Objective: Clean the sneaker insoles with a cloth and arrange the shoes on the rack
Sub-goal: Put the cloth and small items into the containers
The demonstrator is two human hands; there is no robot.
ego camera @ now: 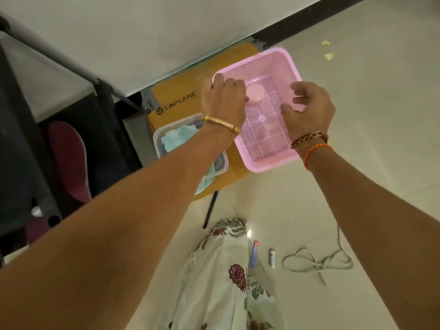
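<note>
I noted my left hand point(223, 96) gripping the basket point(283, 65) rim, right hand point(307, 108) loosely curled inside holding nothing, cloth point(177, 139) in the tub point(157, 136), shoe point(69, 160) racked; tilted, the basket might spill.

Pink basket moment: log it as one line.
left hand: grips pink cap | right hand: fingers curled over pink basket, hold unclear | maroon sneaker: on rack
</note>
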